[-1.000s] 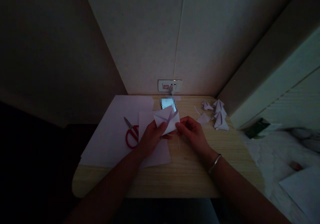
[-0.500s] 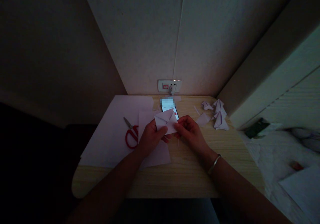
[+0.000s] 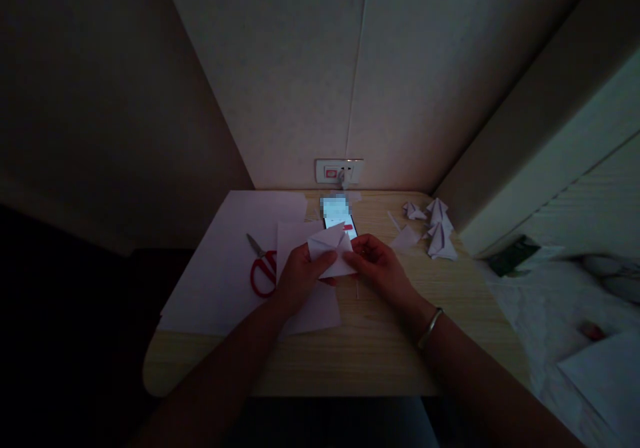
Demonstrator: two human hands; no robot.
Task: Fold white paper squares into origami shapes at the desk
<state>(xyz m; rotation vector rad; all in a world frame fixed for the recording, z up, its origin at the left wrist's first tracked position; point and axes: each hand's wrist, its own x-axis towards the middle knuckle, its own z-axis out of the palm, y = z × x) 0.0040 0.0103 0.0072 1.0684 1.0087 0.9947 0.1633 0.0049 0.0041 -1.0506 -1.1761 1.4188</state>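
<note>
A small folded piece of white paper (image 3: pixel 330 238) is held up between both hands, its creased flaps facing me. My left hand (image 3: pixel 303 269) pinches its left side, thumb on the front. At the right edge, my right hand (image 3: pixel 377 261) grips it between thumb and fingers. Behind the paper lies a lit phone (image 3: pixel 336 211), its lower part covered by the paper. Left of my hands, red-handled scissors (image 3: pixel 263 268) rest on white sheets of paper (image 3: pixel 215 275). A smaller sheet (image 3: pixel 320 311) lies partly under my left hand.
Several folded paper figures (image 3: pixel 440 231) stand at the table's right back. Beside them are a paper scrap (image 3: pixel 405 238) and thin strips. The wooden table (image 3: pixel 350 361) meets a wall with a socket (image 3: pixel 339 171) and a plug in it. Right of the table is a pale surface with a green packet (image 3: pixel 514 256).
The folded paper has tilted and its top flap has shifted. My right thumb has moved slightly left and down on it. The scissors, phone and figures have stayed put.
</note>
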